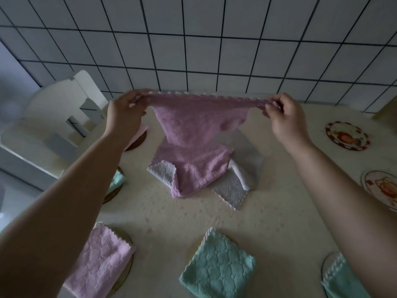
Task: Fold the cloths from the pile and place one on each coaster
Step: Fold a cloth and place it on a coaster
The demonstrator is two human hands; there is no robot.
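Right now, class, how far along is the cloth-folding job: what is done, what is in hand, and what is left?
Done: a folded pink cloth and a folded green cloth lie near the front of the table, the pink one on a coaster.

In hand: the left hand and right hand pinch a purple cloth by its top corners.

Left: grey cloths remain in the pile, and two patterned coasters on the right are bare.

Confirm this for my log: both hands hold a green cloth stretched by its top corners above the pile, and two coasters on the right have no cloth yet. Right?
Not quite. The head view shows the held cloth is purple, not green. The left hand and right hand do pinch its top corners above the pile, and the two coasters on the right are bare.
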